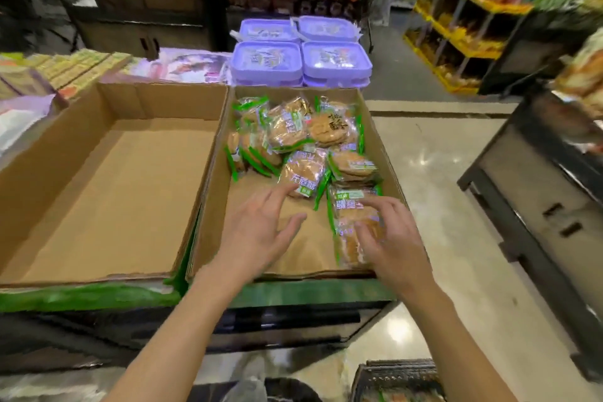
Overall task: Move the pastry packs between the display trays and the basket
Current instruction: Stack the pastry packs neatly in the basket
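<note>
Reaching into right cardboard tray [208, 206]: left hand [257, 232] spread, empty; right hand [391, 238] fingers curled, pinching nearest pastry pack [355, 225] at tray's 4 o'clock. Remaining packs [293, 137] heaped toward 12 o'clock. Likely light, crinkly, slippery film; pastry crushable, so grip edges gently. Basket [398, 378] at frame's 5 o'clock.

Two shallow brown cardboard display trays sit side by side on the green-edged bench. The left tray [98, 192] shows only its bare cardboard floor. The right tray [215, 179] holds clear plastic pastry packs with green sealed edges and white-green labels [293, 130], each showing round golden-brown pastries. Most lie heaped, overlapping and tilted, across the tray's far half. One pack [301, 176] lies near the tray's middle. Another pack [354, 228], long and lying flat, runs along the right wall toward the near right corner. A dark wire basket [398, 378] stands on the floor below the bench's near right corner, its contents too blurred to tell.
</note>
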`<action>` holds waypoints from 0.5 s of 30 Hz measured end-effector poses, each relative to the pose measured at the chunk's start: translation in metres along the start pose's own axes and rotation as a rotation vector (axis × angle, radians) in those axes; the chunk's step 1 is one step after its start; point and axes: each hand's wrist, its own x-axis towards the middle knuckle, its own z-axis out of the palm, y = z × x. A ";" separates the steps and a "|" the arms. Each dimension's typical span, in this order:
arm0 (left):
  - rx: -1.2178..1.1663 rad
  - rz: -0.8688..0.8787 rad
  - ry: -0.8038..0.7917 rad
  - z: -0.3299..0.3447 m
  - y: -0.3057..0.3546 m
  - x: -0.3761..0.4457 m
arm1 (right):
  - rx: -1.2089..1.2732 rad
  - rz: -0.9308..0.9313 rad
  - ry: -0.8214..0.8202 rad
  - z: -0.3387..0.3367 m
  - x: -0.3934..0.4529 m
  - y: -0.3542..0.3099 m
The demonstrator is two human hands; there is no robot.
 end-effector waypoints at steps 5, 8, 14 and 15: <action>-0.130 0.067 -0.084 0.018 -0.024 0.071 | -0.117 0.071 -0.030 0.009 0.037 0.004; -0.212 0.072 -0.185 0.025 -0.048 0.097 | -0.170 0.115 -0.099 0.009 0.061 0.003; -0.325 0.084 -0.236 0.042 -0.080 0.109 | -0.323 0.172 -0.215 0.017 0.124 0.002; -0.337 0.084 -0.240 0.043 -0.082 0.108 | -0.379 0.161 -0.257 0.019 0.136 0.004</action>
